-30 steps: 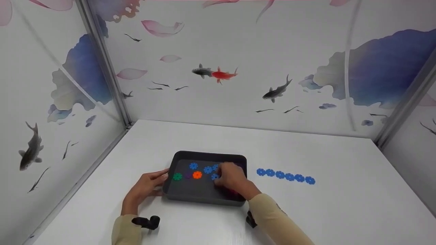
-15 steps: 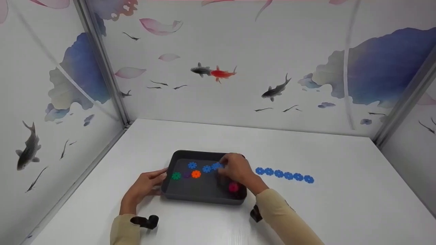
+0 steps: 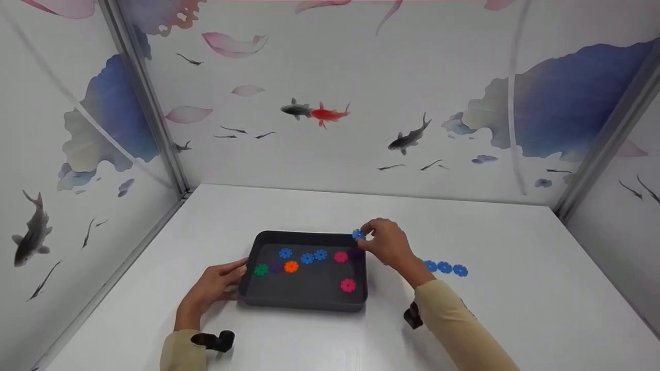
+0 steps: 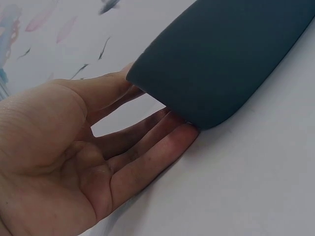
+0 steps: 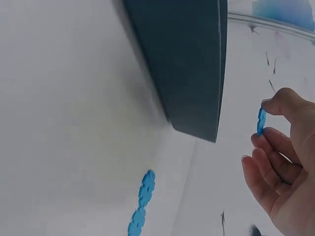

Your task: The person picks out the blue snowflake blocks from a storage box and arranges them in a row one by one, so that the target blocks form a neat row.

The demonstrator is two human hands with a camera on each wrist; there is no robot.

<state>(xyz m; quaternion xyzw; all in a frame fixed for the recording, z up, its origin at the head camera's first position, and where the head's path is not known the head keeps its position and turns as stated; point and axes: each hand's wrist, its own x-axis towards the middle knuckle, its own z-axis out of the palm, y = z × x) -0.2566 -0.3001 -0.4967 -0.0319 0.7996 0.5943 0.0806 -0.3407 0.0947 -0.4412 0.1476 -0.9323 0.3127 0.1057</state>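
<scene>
My right hand (image 3: 388,242) pinches a blue snowflake disc (image 3: 358,234) between thumb and fingers, over the tray's back right corner. Edge-on in the right wrist view, this blue disc (image 5: 261,121) shows between the fingertips, with the other fingers loosely bent. At the left, my left hand (image 3: 212,286) touches the side of the dark grey tray (image 3: 304,305) with extended fingers. Close up in the left wrist view, fingertips (image 4: 184,135) meet the tray's lower corner. Inside the tray lie several discs: blue (image 3: 285,253), green (image 3: 261,270), orange (image 3: 291,266), pink (image 3: 348,285) and dark purple (image 3: 277,266).
To the tray's right, a row of blue discs (image 3: 445,267) lies on the white table (image 3: 309,342), partly hidden by my right forearm. Printed wall panels (image 3: 247,165) enclose the table at the back and sides.
My right hand has lifted a blue disc from the tray and moved up and right to its back right corner. The pink discs are uncovered. My left hand stays at the tray's side.
</scene>
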